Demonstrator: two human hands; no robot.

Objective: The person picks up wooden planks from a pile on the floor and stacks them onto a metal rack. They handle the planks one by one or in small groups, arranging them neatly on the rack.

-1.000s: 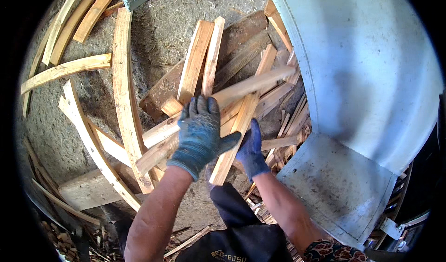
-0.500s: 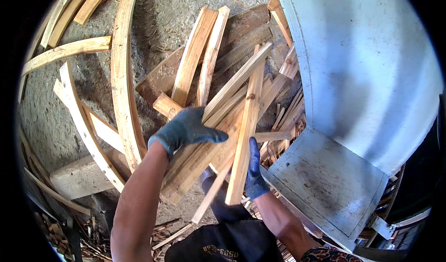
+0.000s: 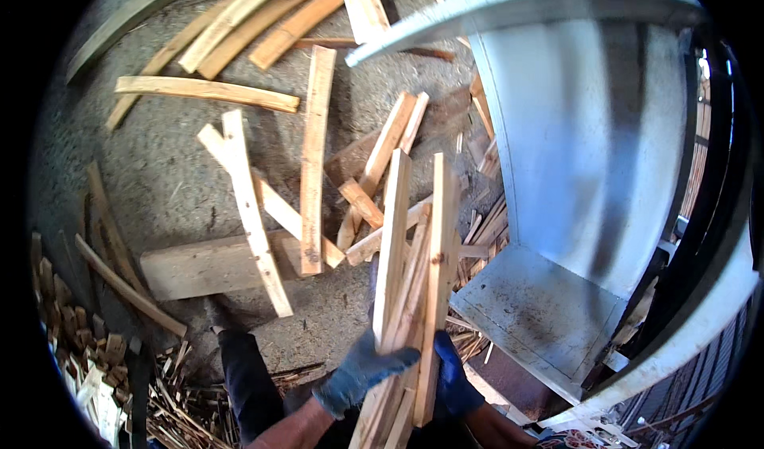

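Observation:
A bundle of pale wooden slats [image 3: 392, 250] stands nearly lengthwise in front of me, gathered between both hands. My left hand [image 3: 360, 376], in a blue-grey work glove, is closed round its left side with the thumb lying across the front. Pressed along the outer edge of the rightmost slat [image 3: 438, 266] is my right hand [image 3: 454, 379], in a darker blue glove; its fingers are partly hidden behind the wood. Just beyond the bundle, a short wood block [image 3: 360, 202] and more slats lie on the floor.
On the right stands a pale blue metal housing [image 3: 549, 147] with a flat ledge [image 3: 541, 326] and a curved rim. Long curved slats [image 3: 207, 91] and a wide board [image 3: 215, 268] lie across the concrete floor. Scrap wood [image 3: 95, 353] is heaped at lower left.
The slats have swung more upright and come closer to my body. Both hands have drawn lower, and the left now grips the bundle near its lower end. My view has shifted.

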